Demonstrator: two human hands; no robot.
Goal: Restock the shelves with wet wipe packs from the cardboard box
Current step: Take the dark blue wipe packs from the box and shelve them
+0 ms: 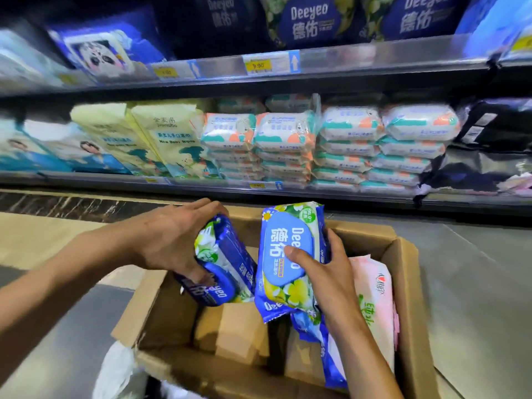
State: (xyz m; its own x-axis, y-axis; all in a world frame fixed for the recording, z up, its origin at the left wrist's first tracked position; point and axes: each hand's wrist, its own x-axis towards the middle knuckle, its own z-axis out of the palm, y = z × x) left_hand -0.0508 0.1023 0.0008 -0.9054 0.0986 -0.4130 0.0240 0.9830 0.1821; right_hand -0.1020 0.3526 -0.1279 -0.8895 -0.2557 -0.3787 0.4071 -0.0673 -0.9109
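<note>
- Two Deeyeo wet wipe packs are hovering over the open cardboard box (408, 298), one in each hand, close together at its near-left part.
- The right-hand pack (285, 234) is standing on end and showing a blue wrapper, a pale blue oval flip lid with white lettering, and yellow flowers at the bottom.
- The left-hand pack (230, 254) is tilting, showing the same blue wrapper with white flowers.
- The left hand (169, 243) is gripping its pack from above, fingers curling over the top edge.
- The right hand (325, 272) is clamping its pack, thumb pressing on the lid and fingers wrapping behind.
- A pink pack (374, 298) and another blue pack (325, 349) are lying in the box.
- More Deeyeo packs (308, 21) are sitting on the upper shelf (374, 56).
</note>
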